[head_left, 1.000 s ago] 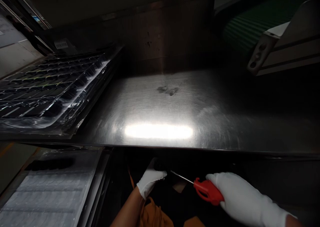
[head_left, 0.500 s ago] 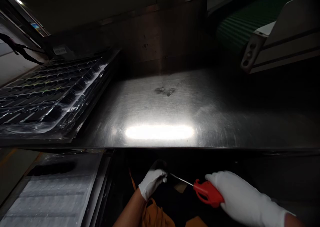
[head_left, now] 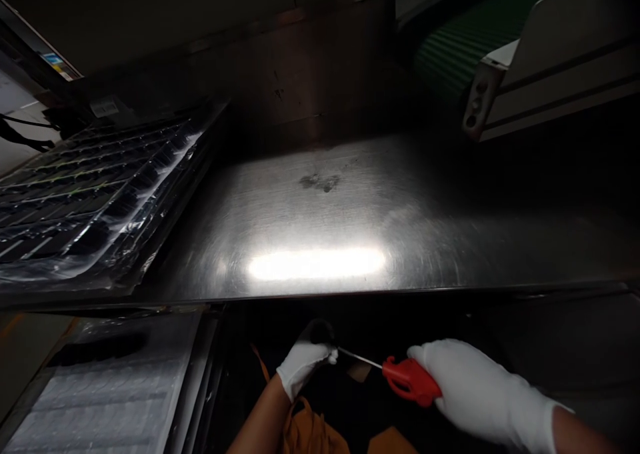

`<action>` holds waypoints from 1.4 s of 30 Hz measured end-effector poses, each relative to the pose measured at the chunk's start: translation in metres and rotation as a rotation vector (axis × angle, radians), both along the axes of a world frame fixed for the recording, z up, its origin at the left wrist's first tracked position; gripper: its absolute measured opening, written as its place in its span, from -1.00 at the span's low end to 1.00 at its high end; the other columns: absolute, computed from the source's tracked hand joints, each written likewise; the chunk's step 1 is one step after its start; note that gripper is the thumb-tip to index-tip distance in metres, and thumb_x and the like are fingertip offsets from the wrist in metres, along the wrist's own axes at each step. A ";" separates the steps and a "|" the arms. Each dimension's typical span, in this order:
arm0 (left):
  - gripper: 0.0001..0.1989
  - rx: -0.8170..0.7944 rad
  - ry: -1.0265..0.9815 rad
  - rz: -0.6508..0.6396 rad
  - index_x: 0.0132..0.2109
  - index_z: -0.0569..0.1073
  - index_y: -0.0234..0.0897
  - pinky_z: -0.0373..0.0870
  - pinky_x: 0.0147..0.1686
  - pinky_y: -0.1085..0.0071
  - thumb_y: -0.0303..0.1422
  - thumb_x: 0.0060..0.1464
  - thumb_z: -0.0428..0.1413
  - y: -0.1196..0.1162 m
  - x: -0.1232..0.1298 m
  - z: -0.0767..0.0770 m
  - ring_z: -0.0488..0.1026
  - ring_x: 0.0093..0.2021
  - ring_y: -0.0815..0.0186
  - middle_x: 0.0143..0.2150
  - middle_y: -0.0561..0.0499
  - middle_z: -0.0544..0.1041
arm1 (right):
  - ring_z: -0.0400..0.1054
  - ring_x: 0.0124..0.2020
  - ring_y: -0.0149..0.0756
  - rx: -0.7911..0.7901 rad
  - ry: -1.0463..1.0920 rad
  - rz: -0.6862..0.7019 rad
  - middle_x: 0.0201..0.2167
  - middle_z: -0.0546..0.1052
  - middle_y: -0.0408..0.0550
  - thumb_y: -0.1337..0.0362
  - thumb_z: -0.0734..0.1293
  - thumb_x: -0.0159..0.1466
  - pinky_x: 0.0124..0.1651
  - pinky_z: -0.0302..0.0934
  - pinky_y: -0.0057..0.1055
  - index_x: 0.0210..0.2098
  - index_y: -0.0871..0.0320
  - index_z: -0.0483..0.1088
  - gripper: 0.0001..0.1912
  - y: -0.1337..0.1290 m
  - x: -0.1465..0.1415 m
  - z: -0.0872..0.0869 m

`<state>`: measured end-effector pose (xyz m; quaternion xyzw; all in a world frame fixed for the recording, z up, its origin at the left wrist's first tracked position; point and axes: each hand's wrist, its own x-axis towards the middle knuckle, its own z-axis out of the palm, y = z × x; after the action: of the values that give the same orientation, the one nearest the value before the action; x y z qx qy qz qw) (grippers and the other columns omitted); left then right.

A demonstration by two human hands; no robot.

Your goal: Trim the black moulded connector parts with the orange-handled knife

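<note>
In a white glove, my right hand [head_left: 465, 381] is wrapped round a red air blow gun [head_left: 411, 381], whose thin metal nozzle [head_left: 361, 357] points left. My left hand [head_left: 306, 361], also gloved in white, is closed on a small dark piece [head_left: 323, 334] with a rounded edge; its kind is hard to make out in the dark. The nozzle's tip reaches close to that piece and the left fingers. Whether it touches cannot be told. Both hands are below the front edge of the metal table [head_left: 280, 207].
Stacked clear plastic trays with dark parts [head_left: 100, 194] lie on the table at left. More clear trays [head_left: 100, 401] are stacked lower left. A green conveyor belt [head_left: 450, 54] with a pale side guard [head_left: 555, 74] stands at upper right. Orange cloth [head_left: 313, 431] shows below my hands.
The view has shifted slightly, so the table and conveyor appear further left. My right hand and the blow gun are a little further left. Both hands keep their hold.
</note>
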<state>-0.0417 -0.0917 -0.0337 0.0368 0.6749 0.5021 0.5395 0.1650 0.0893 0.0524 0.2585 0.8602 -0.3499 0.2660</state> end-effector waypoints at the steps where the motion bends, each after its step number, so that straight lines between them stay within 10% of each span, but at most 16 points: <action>1: -0.91 -0.016 0.033 -0.004 -0.52 0.44 -0.35 0.26 -0.42 0.43 -0.59 -0.25 0.17 0.001 0.000 0.000 0.35 -0.50 0.38 -0.56 0.01 0.44 | 0.36 -0.40 -0.28 0.003 -0.005 -0.008 -0.45 0.48 -0.08 0.49 0.25 0.02 -0.34 0.04 -0.39 -0.36 0.12 0.43 -0.77 0.000 0.001 -0.001; 9: -0.64 0.056 0.162 -0.025 -0.25 0.54 -0.32 0.39 -0.15 0.31 -0.53 -0.32 0.34 0.001 -0.004 -0.004 0.47 -0.22 0.20 -0.27 -0.08 0.56 | 0.37 -0.43 -0.26 0.001 -0.033 -0.024 -0.44 0.49 -0.08 0.47 0.25 0.04 -0.37 0.08 -0.39 -0.36 0.09 0.43 -0.77 0.002 0.001 -0.006; 21: -0.66 0.119 -0.302 0.417 -0.22 0.41 -0.29 0.52 -0.11 0.21 -0.56 -0.18 0.31 0.002 -0.015 -0.015 0.53 -0.25 0.21 -0.34 -0.03 0.48 | 0.37 -0.42 -0.24 0.032 -0.006 0.018 -0.44 0.50 -0.07 0.48 0.25 0.03 -0.41 0.05 -0.39 -0.37 0.10 0.42 -0.78 -0.004 -0.010 -0.004; 42: -0.71 0.076 -0.337 0.263 -0.26 0.51 -0.38 0.50 -0.06 0.35 -0.68 -0.21 0.26 0.000 -0.015 -0.005 0.53 -0.11 0.18 -0.21 -0.15 0.56 | 0.43 -0.39 -0.16 0.021 -0.091 0.067 -0.41 0.54 -0.02 0.44 0.29 0.02 -0.38 0.11 -0.37 -0.33 0.12 0.47 -0.77 -0.004 -0.018 -0.014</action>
<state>-0.0564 -0.0919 -0.0384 -0.1159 0.5548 0.5923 0.5726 0.1474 0.0857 0.0388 0.2477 0.8591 -0.3198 0.3136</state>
